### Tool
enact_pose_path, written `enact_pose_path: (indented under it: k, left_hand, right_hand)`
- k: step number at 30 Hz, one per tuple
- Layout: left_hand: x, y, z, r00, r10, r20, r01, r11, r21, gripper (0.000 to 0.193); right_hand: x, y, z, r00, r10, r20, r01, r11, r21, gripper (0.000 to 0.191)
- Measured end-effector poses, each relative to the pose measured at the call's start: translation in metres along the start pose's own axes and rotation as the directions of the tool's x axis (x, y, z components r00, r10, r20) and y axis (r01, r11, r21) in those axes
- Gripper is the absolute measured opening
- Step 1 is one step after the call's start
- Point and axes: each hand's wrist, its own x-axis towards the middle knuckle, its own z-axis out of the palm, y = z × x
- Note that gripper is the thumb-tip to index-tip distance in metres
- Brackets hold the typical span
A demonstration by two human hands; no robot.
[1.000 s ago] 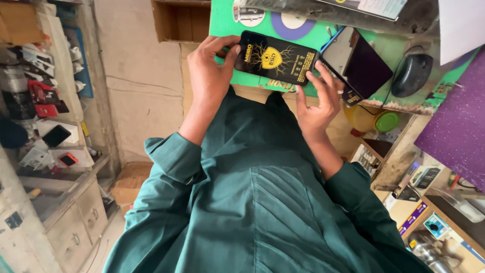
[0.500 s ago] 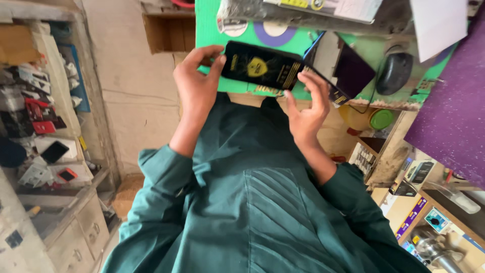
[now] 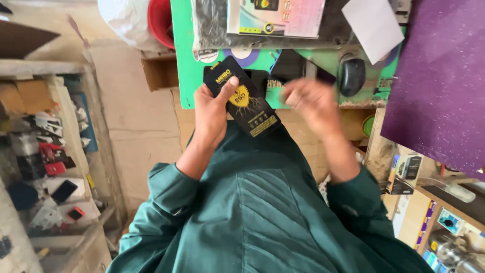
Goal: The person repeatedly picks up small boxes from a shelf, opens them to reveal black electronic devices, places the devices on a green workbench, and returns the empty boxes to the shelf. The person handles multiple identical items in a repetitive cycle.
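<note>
My left hand (image 3: 212,108) holds a flat black packet with a yellow shield emblem (image 3: 242,98), thumb pressed on its upper face, the packet tilted diagonally over my green shirt. My right hand (image 3: 313,103) is blurred, a little to the right of the packet and not touching it; its fingers look loosely curled with nothing seen in them. Just beyond the hands a dark phone (image 3: 290,65) lies on the green work mat (image 3: 187,60).
A black computer mouse (image 3: 352,76) sits on the mat's right side. Dark packets and a printed card (image 3: 275,17) lie at its far edge. A purple glittery sheet (image 3: 444,76) is to the right. Shelves with phone cases (image 3: 45,156) stand left.
My right hand has let go of the black packet and pulled away to the right. The left hand alone now holds it, turned more diagonal. The view shifted right.
</note>
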Motion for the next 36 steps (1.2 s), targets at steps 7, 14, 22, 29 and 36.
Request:
enact_pose_path:
  k: [7, 14, 22, 29, 36]
  left_hand:
    - [-0.018, -0.008, 0.007, 0.957, -0.282, 0.071, 0.29, 0.942, -0.167, 0.018]
    - [-0.039, 0.004, 0.008, 0.977, -0.212, 0.038, 0.214, 0.939, -0.269, 0.024]
    - [-0.044, 0.004, 0.02, 0.976, -0.166, 0.144, 0.198, 0.949, -0.247, 0.027]
    - [-0.036, -0.006, 0.023, 0.985, -0.054, 0.165, 0.071, 0.992, -0.101, 0.029]
    - [-0.032, -0.018, 0.022, 0.962, 0.195, 0.189, -0.252, 0.903, 0.349, 0.03]
  right_hand:
    - [0.064, -0.007, -0.12, 0.759, -0.52, -0.391, -0.213, 0.369, -0.905, 0.076]
    - [0.057, 0.006, -0.168, 0.802, -0.292, -0.522, -0.281, 0.587, -0.759, 0.046]
    - [0.001, -0.025, -0.051, 0.936, -0.261, -0.238, 0.193, 0.942, -0.274, 0.023]
    - [-0.019, -0.049, 0.064, 0.992, -0.058, -0.109, 0.063, 0.997, 0.036, 0.037]
    - [-0.024, -0.022, 0.058, 0.996, 0.025, -0.091, -0.025, 1.0, 0.007, 0.011]
